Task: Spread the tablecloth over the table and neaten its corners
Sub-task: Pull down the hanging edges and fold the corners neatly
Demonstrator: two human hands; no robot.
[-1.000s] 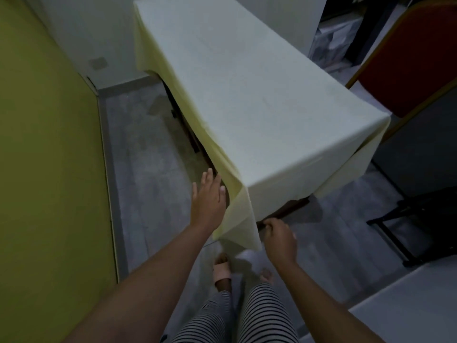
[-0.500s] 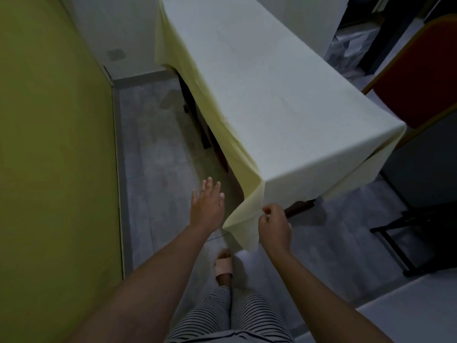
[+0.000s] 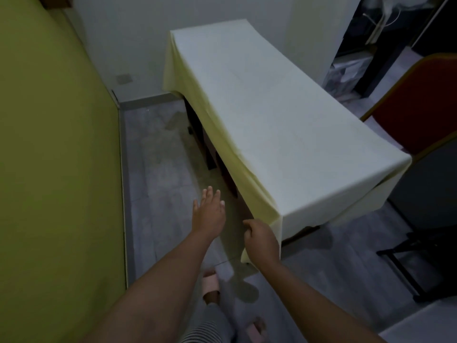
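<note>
Tablecloth (image 3: 284, 125): spread flat over table, near corner hanging | right hand (image 3: 261, 240): curled at that corner's drape, apparently pinching it to square the fold | left hand (image 3: 209, 211): spread, empty, clear of the cloth.

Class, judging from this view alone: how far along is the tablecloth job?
Done: the tablecloth covers the whole tabletop, hanging down the sides. In hand: the right hand is at the near corner's drape; the left hand is open beside it. Left: neatening that drooping corner and the others.
</note>
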